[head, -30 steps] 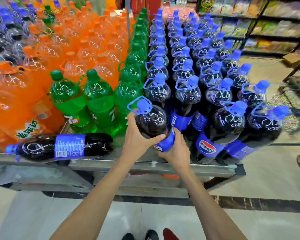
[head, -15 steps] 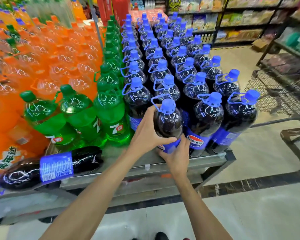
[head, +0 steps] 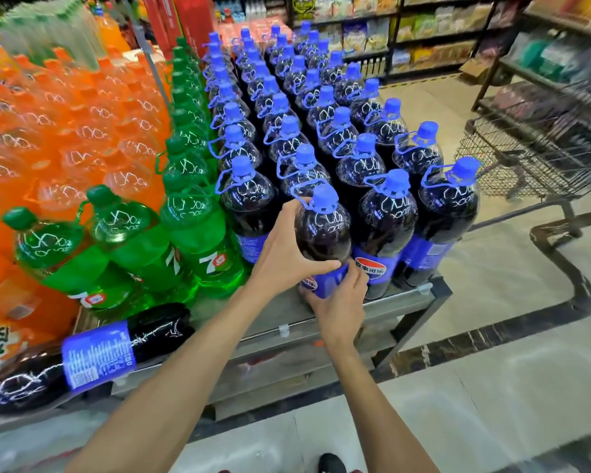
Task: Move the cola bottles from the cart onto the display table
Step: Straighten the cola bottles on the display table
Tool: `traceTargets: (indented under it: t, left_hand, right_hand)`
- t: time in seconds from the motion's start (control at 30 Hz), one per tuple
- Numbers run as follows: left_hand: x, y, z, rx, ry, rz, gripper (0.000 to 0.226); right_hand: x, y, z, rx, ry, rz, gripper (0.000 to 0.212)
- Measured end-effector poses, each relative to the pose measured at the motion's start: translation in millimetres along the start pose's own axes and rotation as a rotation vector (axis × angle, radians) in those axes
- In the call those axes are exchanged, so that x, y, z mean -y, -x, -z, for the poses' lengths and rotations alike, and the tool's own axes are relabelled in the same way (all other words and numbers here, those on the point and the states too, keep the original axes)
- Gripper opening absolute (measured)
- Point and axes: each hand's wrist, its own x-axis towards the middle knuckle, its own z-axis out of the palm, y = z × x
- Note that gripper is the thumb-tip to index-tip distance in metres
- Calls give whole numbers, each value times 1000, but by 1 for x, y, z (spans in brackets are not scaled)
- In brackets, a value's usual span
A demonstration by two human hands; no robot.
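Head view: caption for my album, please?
Left hand and right hand grip a cola bottle at the edge of the display table.

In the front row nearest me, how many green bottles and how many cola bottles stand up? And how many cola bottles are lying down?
Green 7-Up bottles: 3
Standing cola bottles: 4, counting the held cola bottle
Lying cola bottle: 1
Total: 8

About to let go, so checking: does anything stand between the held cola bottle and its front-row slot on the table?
Nothing visible does. The held cola bottle, gripped by the left hand and right hand, is already in the slot between its left neighbour and right neighbour; the lying cola bottle is far off left.
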Motion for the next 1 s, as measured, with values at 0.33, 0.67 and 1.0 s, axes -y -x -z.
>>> traceTargets:
  t: [0.33, 0.67, 1.0]
  left_hand:
    - [2, -2, -2, 1, 9, 3, 107]
    - [-1, 2, 7, 64, -26, 1, 108]
    - [9, 27, 32, 149, -235, 95, 71]
  right_hand:
    - [-2, -3, 7, 42, 13, 36, 109]
    - [-13, -5, 18, 118, 36, 134, 102]
    - [-8, -13, 47, 426, 391, 167, 88]
